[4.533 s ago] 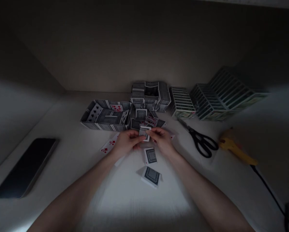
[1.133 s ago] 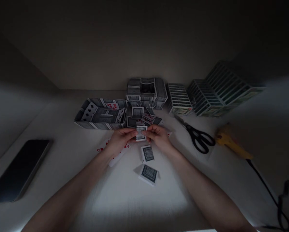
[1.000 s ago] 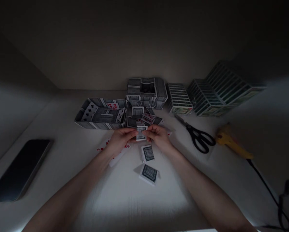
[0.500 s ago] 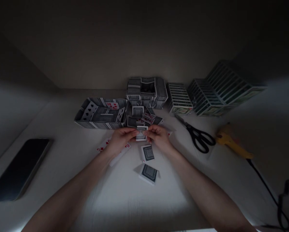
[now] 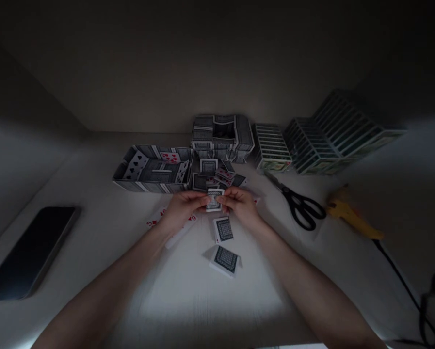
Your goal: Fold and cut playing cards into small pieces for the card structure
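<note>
Between my two hands is a playing card (image 5: 214, 200), its patterned back facing up. My left hand (image 5: 184, 208) pinches its left edge, and my right hand (image 5: 241, 206) grips the right edge, both thumbs on top. Just below lie a folded card (image 5: 223, 230) and another folded card (image 5: 225, 261), backs up. Red-suited cards (image 5: 179, 235) lie face up, partly under my left hand. Beyond my fingers is a loose heap of cards (image 5: 224, 177), some folded.
Behind stand an open box made of cards (image 5: 153, 186) and a taller card structure (image 5: 222, 138). Striped stacked blocks (image 5: 273, 150), black-handled scissors (image 5: 304, 208) and a yellow glue gun (image 5: 353, 218) with a black cord are at the right. A phone (image 5: 30, 254) lies at the left.
Almost nothing differs. The whole view has shifted slightly, and both hands keep the same hold on the card.
</note>
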The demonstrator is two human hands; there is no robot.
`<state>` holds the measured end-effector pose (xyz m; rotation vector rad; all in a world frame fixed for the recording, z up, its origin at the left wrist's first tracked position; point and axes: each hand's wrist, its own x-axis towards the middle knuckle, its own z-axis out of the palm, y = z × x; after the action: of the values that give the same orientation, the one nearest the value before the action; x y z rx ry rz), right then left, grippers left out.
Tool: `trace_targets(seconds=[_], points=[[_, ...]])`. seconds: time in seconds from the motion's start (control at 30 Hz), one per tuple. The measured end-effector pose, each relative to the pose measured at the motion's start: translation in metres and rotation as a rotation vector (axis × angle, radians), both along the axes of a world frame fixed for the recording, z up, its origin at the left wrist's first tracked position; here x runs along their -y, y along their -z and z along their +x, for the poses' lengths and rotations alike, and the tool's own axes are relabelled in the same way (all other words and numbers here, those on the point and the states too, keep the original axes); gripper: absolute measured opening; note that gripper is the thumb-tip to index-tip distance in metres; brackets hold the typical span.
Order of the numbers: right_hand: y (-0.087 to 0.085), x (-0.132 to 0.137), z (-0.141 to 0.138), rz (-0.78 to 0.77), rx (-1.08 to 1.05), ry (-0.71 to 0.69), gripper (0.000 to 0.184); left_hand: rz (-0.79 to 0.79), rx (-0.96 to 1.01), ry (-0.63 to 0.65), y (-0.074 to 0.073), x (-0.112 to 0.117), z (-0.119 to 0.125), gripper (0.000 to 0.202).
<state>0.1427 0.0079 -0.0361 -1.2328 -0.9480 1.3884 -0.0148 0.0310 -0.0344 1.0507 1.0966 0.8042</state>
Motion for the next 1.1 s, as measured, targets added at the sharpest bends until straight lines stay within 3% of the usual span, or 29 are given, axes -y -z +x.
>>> trace_targets(seconds=[0.33, 1.1], points=[[0.0072, -0.0002, 0.0020, 0.022, -0.006, -0.063, 0.028, -0.107, 0.061, 0.008, -0.0050, 0.0011, 0.0004, 0.027], [0.0070, -0.0013, 0.0007, -0.002, -0.029, 0.001, 0.029, -0.136, 0.066, -0.084, -0.0064, 0.0014, 0.0045, 0.028]])
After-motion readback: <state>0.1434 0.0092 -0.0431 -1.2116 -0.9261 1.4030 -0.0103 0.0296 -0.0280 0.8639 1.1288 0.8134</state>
